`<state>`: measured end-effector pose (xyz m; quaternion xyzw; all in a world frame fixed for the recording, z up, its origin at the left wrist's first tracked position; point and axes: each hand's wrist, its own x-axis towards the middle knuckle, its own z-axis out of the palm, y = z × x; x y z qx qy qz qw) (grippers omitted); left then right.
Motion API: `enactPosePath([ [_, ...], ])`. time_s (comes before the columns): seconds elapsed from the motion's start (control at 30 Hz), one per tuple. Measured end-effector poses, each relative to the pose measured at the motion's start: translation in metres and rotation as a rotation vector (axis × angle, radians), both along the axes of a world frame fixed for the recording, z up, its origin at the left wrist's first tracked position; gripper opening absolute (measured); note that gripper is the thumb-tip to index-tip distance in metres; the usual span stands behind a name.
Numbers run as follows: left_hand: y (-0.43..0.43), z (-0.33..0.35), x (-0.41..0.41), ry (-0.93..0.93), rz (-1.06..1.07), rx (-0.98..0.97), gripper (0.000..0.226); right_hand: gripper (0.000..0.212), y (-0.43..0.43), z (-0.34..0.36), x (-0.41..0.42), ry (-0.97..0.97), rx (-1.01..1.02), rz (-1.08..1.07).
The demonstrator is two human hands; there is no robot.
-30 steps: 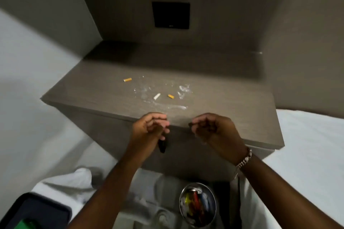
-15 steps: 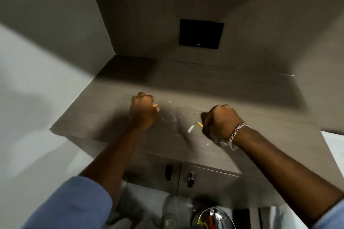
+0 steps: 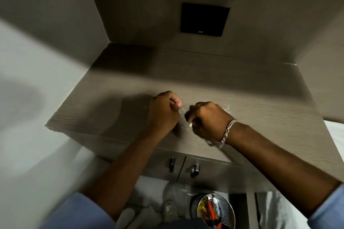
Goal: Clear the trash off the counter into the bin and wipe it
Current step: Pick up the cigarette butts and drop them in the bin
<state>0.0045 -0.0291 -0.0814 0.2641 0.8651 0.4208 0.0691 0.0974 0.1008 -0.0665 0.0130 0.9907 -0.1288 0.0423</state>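
Both hands are on the grey wood-grain counter (image 3: 104,115), close together near its middle. My left hand (image 3: 163,111) is curled into a fist with the fingertips pinched; the orange cigarette butt it reached is gone from the counter. My right hand (image 3: 208,119), with a silver bracelet on the wrist, is closed on a white cigarette butt (image 3: 190,124) whose tip sticks out below the fingers. Shiny bits of clear plastic (image 3: 226,107) lie just beyond the right hand. The round bin (image 3: 200,208), metal-rimmed and holding colourful trash, stands on the floor below the counter.
A black square panel (image 3: 204,19) is set in the back wall. Walls close the counter in on the left, back and right. Two cabinet doors with dark handles (image 3: 194,170) sit under the counter edge. White cloth (image 3: 158,202) lies on the floor beside the bin.
My left hand has moved right from where the orange butt lay and closed into a fist. My right hand has closed over the butts in the middle. The camera has come closer.
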Motion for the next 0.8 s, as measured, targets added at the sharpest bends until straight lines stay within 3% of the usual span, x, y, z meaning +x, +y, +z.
enactPosePath([
  [0.23, 0.0, -0.006, 0.034, -0.344, 0.057, 0.044, 0.017, 0.016, 0.007, 0.002, -0.002, -0.016, 0.098, -0.013],
  [0.33, 0.004, -0.003, 0.055, -0.349, 0.158, 0.114, 0.019, 0.019, 0.011, 0.001, 0.0, -0.037, 0.079, -0.044],
  [0.43, 0.006, 0.0, 0.081, -0.305, 0.274, 0.193, 0.026, 0.025, 0.022, 0.005, 0.017, -0.034, -0.102, -0.169],
  [0.57, 0.0, -0.005, 0.131, -0.415, 0.266, 0.33, 0.027, 0.018, 0.031, 0.013, 0.074, 0.112, -0.388, -0.261],
  [0.7, -0.006, -0.046, 0.216, -0.627, 0.284, 0.382, 0.025, 0.014, 0.031, -0.014, 0.169, 0.13, -0.505, -0.244],
  [0.8, -0.004, -0.085, 0.272, -0.779, 0.332, 0.325, 0.022, 0.014, 0.033, -0.063, 0.229, 0.007, -0.622, -0.363],
])
